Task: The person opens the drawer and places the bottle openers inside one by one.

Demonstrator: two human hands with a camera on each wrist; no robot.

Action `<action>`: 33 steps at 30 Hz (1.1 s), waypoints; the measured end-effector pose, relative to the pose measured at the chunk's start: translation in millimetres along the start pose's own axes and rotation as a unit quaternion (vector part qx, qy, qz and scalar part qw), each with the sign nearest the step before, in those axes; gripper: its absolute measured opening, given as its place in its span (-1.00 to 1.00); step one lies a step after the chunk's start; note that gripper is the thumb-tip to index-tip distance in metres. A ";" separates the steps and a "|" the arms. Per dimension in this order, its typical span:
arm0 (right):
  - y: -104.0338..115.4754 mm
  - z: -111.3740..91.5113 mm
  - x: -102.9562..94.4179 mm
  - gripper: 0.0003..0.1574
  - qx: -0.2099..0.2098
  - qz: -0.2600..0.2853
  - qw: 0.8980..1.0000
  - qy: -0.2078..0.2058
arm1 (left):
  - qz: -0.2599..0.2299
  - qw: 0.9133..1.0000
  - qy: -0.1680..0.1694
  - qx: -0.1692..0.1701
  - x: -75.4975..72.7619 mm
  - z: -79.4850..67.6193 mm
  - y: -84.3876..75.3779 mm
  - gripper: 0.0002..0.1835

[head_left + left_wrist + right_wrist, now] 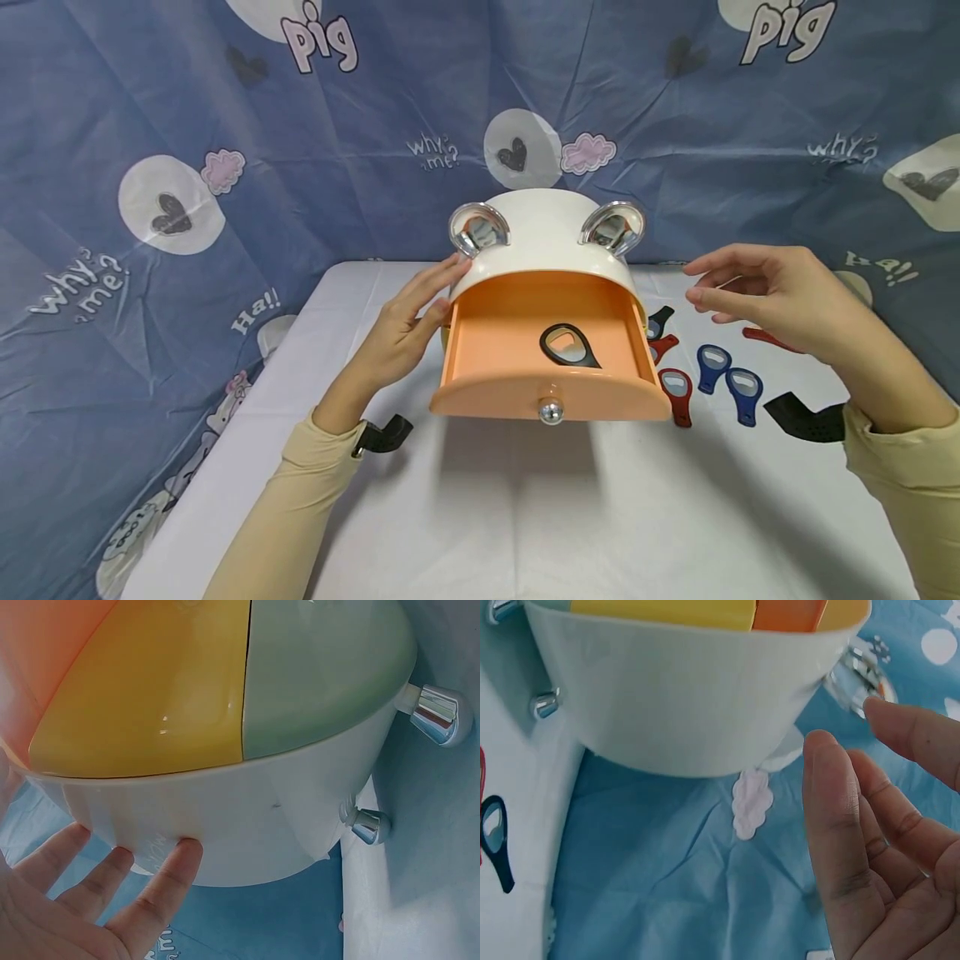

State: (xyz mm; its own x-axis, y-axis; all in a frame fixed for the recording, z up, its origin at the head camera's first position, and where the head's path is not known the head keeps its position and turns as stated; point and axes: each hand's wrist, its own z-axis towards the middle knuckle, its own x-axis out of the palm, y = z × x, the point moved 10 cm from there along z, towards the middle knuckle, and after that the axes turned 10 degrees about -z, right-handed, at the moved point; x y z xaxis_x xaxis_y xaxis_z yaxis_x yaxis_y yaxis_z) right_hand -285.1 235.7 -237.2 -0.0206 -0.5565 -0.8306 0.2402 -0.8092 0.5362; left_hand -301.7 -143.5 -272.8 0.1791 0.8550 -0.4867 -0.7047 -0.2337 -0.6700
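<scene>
A white frog-like drawer box [542, 242] with chrome, eye-like knobs stands on the table, its orange drawer [495, 333] pulled out toward me. Inside the drawer lies a black bottle opener [587, 362] with a rounded head. My left hand [401, 333] rests on the box's left side, fingers extended; the left wrist view shows its fingertips [187, 851] against the white shell, below a yellow drawer side [150, 712] and a green one. My right hand [780, 292] hovers right of the box, fingers loosely bent and holding nothing.
Right of the box, several bottle openers lie on the white table: a red one [681, 415], blue ones [746, 408] and a black one [660, 318]. A red one [768, 338] is partly behind my right hand. A blue printed cloth [360, 192] hangs behind.
</scene>
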 end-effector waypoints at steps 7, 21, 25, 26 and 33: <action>-23.0 3.7 -2.8 -0.62 0.026 0.010 1.000 -0.002 | 0.003 1.000 -0.001 -0.002 -0.7 0.7 0.0 -0.47; -87.5 12.8 -1.7 -0.48 0.089 0.025 0.995 0.021 | 0.003 1.000 -0.003 -0.005 -2.9 0.6 -1.7 -0.47; -110.9 12.8 -1.3 -0.57 0.114 0.032 0.992 0.036 | 0.003 1.000 -0.004 -0.003 -3.6 0.8 -2.5 -0.47; -117.1 12.4 -0.9 -0.59 0.120 0.036 0.991 0.040 | 0.003 1.000 -0.004 -0.003 -3.6 0.9 -2.6 -0.47; -167.7 12.3 1.1 -0.51 0.151 0.057 0.986 0.043 | -0.002 1.000 -0.002 -0.006 -2.7 0.8 -2.5 -0.48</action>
State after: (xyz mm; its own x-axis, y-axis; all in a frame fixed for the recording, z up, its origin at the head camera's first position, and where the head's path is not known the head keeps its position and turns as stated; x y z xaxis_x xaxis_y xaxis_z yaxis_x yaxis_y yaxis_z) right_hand -337.4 368.5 -326.2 0.0743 -0.6396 -0.7651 -0.0643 -0.7687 0.6363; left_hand -301.1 -144.9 -269.4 0.1788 0.8574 -0.4827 -0.6957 -0.2367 -0.6782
